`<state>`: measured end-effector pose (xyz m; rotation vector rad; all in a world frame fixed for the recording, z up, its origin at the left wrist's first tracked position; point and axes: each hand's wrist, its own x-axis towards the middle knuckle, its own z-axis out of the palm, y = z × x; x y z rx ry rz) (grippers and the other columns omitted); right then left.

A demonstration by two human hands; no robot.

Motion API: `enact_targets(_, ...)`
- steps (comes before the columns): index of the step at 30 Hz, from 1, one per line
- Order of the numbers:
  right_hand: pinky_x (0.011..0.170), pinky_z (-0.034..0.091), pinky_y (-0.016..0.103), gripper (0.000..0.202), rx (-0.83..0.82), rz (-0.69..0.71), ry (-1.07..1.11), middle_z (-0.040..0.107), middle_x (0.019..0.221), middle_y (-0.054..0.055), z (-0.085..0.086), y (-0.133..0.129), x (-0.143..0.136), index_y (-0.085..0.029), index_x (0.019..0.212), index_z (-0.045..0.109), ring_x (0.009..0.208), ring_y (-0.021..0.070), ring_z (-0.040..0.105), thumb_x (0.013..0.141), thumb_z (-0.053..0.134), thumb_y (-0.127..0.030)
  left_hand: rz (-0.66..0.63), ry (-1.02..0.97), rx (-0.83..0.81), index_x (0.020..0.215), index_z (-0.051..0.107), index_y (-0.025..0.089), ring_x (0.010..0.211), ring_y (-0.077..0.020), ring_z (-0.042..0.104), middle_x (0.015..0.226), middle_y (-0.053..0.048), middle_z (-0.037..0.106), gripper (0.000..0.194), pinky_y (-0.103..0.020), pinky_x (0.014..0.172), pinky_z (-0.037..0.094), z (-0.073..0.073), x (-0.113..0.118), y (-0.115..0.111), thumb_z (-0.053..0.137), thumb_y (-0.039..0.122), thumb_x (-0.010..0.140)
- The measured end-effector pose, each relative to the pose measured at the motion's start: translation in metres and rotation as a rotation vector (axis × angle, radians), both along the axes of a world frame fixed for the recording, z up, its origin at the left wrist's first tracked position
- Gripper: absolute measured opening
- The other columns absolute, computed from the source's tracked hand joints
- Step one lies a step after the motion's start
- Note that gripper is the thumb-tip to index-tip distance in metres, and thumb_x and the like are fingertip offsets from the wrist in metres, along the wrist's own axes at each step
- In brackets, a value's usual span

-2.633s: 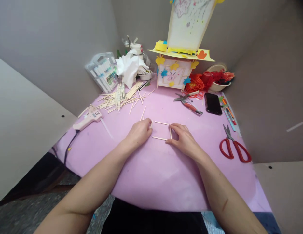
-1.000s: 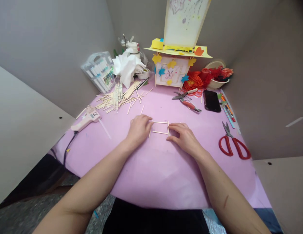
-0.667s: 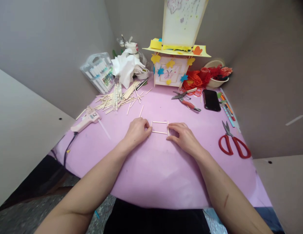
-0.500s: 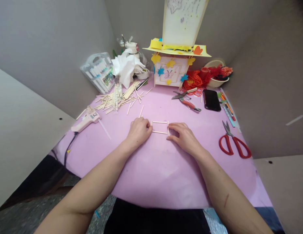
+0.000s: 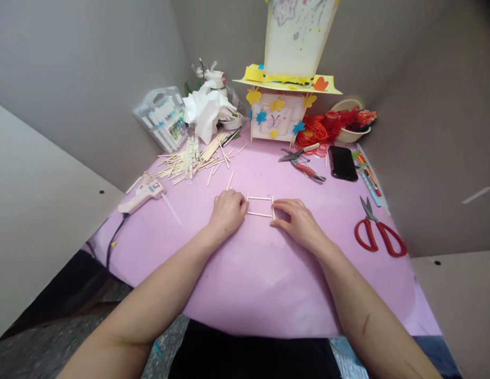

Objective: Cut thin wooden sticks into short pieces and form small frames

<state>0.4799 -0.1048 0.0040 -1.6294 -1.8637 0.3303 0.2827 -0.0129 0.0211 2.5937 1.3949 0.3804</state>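
Note:
A small rectangle of thin wooden sticks lies flat on the pink-covered table between my hands. My left hand is closed at its left side, with thumb and fingers on the short left stick and hiding part of it. At the opposite end, my right hand grips the short right stick between thumb and fingertips. Two longer sticks run across between these ends. Just beyond my left hand lies a loose stick.
A glue gun and a pile of sticks lie left. Pliers, a phone and red-handled scissors lie right. At the back stand a decorated paper lantern, a marker case and red yarn.
The whole view has shifted slightly. My left hand keeps its place at the left stick and my right hand at the right one; the stick rectangle looks the same.

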Motion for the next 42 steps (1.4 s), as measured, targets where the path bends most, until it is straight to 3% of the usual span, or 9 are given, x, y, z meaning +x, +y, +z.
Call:
enact_targets(4,0.095,0.043,0.043,0.041,-0.005,0.002,0.020,0.064,0.117,0.007,0.003,-0.001,0.001,-0.023,0.112,0.065,0.109,0.0251,0.053,0.072,0.074,-0.030,-0.041,-0.080,0.028,0.087,0.062,0.018,0.095,-0.0248,0.052,0.092,-0.008,0.060,0.018,-0.037,0.080,0.038,0.004,-0.002,-0.001,0.048,0.029,0.087)
enact_targets(8,0.093,0.044,0.043,0.043,-0.013,-0.021,0.055,0.064,0.116,0.007,0.005,-0.002,0.004,-0.024,0.114,0.063,0.110,0.0255,0.054,0.073,0.074,-0.029,-0.238,-0.136,0.022,0.096,0.063,0.020,0.100,-0.0240,0.050,0.100,-0.007,0.061,0.017,-0.037,0.083,0.037,0.008,-0.001,-0.007,0.054,0.028,0.083)
enact_targets(15,0.094,0.043,0.042,0.040,-0.011,0.015,0.051,0.065,0.114,0.006,0.003,-0.002,0.004,-0.023,0.111,0.065,0.107,0.0246,0.055,0.073,0.074,-0.026,-0.350,-0.070,-0.032,0.090,0.065,0.020,0.095,-0.0229,0.051,0.093,-0.005,0.064,0.014,-0.037,0.080,0.035,0.004,0.003,-0.013,0.052,0.023,0.086)
enact_targets(36,0.094,0.043,0.045,0.037,0.001,-0.001,0.036,0.066,0.113,0.006,0.000,0.000,0.000,-0.025,0.110,0.066,0.107,0.0258,0.055,0.073,0.073,-0.026,-0.390,-0.042,-0.029,0.091,0.067,0.022,0.094,-0.0221,0.051,0.092,-0.005,0.064,0.019,-0.035,0.076,0.033,-0.002,0.004,-0.010,0.049,0.029,0.091)
enact_targets(42,0.094,0.043,0.044,0.036,0.000,0.003,0.029,0.066,0.113,0.006,0.002,0.000,0.000,-0.024,0.109,0.066,0.106,0.0249,0.055,0.073,0.073,-0.026,-0.317,-0.120,-0.050,0.102,0.065,0.022,0.100,-0.0228,0.050,0.103,-0.006,0.062,0.022,-0.037,0.086,0.036,0.012,-0.008,0.003,0.049,0.028,0.090)
